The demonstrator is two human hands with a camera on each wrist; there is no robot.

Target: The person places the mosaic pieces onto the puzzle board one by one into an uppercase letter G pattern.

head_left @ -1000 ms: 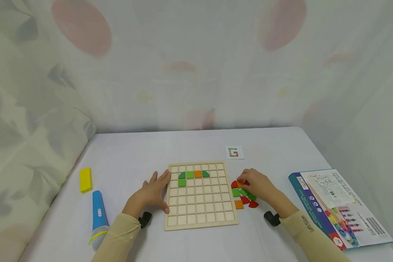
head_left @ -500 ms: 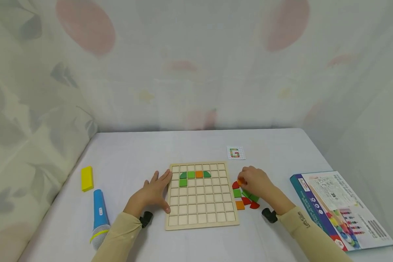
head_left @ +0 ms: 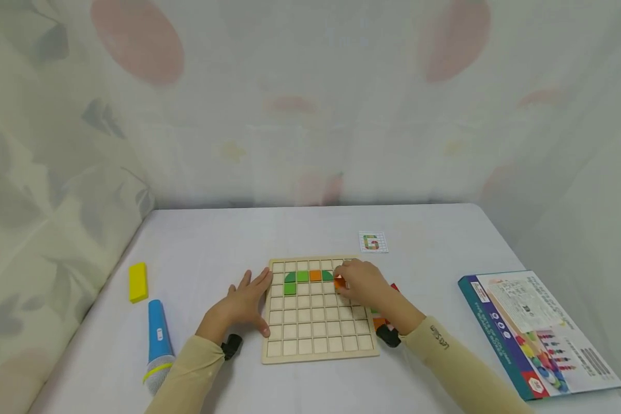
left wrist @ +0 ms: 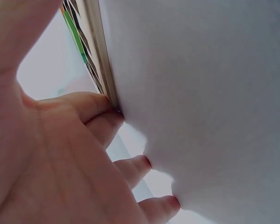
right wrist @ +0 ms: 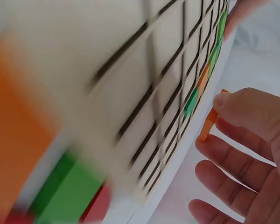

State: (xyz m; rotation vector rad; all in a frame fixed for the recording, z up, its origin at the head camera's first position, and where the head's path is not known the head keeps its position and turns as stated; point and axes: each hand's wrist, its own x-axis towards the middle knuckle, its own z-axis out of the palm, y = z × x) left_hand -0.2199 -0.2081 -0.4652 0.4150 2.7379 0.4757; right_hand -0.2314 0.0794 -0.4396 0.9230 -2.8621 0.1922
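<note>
My right hand [head_left: 364,283] pinches an orange tile [right wrist: 209,122] between thumb and index finger, over the upper right part of the wooden grid board [head_left: 311,344]. On the board lies a row of tiles: a dark green rounded one [head_left: 290,277], a light green square [head_left: 302,276], an orange square [head_left: 315,275] and another dark green rounded one [head_left: 327,276]. A second green square [head_left: 290,288] sits below the row's left end. My left hand [head_left: 240,305] rests at the board's left edge, fingers spread, fingertips touching the rim in the left wrist view.
Loose red, green and orange tiles [head_left: 379,323] lie right of the board, partly hidden by my right arm. A small pattern card [head_left: 374,242] lies behind them. A boxed set [head_left: 543,333] is far right; a blue toy microphone [head_left: 157,333] and yellow block [head_left: 138,282] are left.
My right hand has picked the orange tile from the loose pile and moved left with it over the board. My left hand has stayed at the board's edge.
</note>
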